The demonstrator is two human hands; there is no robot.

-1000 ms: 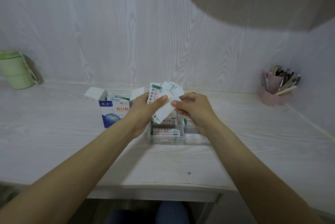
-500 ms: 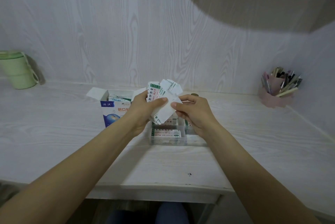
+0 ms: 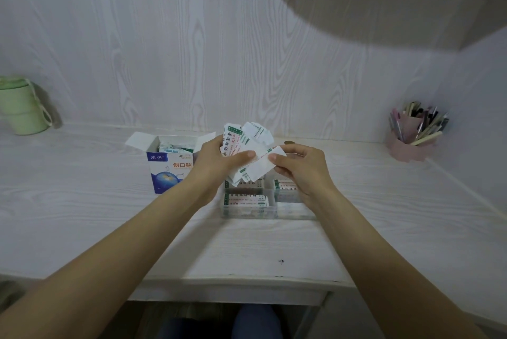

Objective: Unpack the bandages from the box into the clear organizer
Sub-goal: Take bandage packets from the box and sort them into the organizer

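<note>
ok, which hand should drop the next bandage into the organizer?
Right hand, probably: it already pinches one bandage directly above the clear organizer. The left hand is busy gripping the fanned stack.

Bandages (image 3: 248,143): I see white wrappers, green and red print.
Box (image 3: 170,168): blue and white, red characters.
Cup (image 3: 22,108): pale green.
Pen holder (image 3: 406,146): pink.
Desk (image 3: 82,201): whitewashed wood grain.
</note>
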